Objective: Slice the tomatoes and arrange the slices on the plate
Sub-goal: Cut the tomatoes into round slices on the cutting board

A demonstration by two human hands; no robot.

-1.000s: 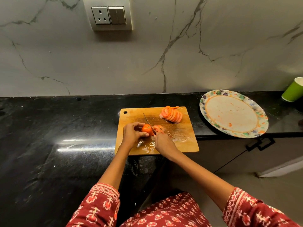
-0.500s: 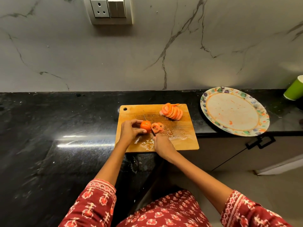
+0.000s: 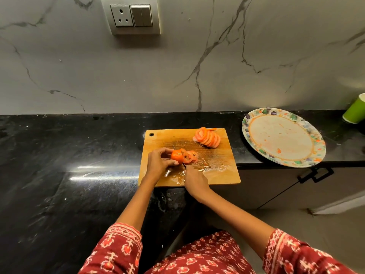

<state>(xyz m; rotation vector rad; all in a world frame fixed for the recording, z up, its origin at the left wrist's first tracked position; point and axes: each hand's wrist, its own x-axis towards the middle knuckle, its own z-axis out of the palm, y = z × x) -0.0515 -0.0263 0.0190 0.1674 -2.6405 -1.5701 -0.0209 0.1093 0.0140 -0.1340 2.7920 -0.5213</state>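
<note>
I see 1 wooden cutting board (image 3: 215,175) on the black counter (image 3: 59,155), w/ 1 hanging hole at its far-left corner. On the board: 1 part-cut tomato (image 3: 177,156) near the middle-left, w/ a short fan of fresh slices (image 3: 190,156) leaning off its right side, approx. 3–4, exact count not clear. A 2nd group, 1 row of slices (image 3: 208,137) from an already cut tomato, lies at the far-right part of the board, approx. 6–7 overlapped, well apart from the first group. Left hand (image 3: 158,165): fingers curled over the tomato from the left, thumb on the near side, gripping it. Right hand (image 3: 194,179): fingers clenched round the handle of 1 knife (image 3: 184,165); handle hidden in the fist, only a thin dark strip of blade shows, running between the tomato and its cut slices, tip just visible beyond. Juice and seeds wet the board near both hands. 1 plate (image 3: 254,117) w/ patterned rim sits on the counter to the right of the board, not touching it; it carries juice smears only, 0 slices. 1 green cup (image 3: 355,111) stands at the far right edge of view, beyond the plate. 1 socket-and-switch panel (image 3: 131,15) on the marble wall.
</note>
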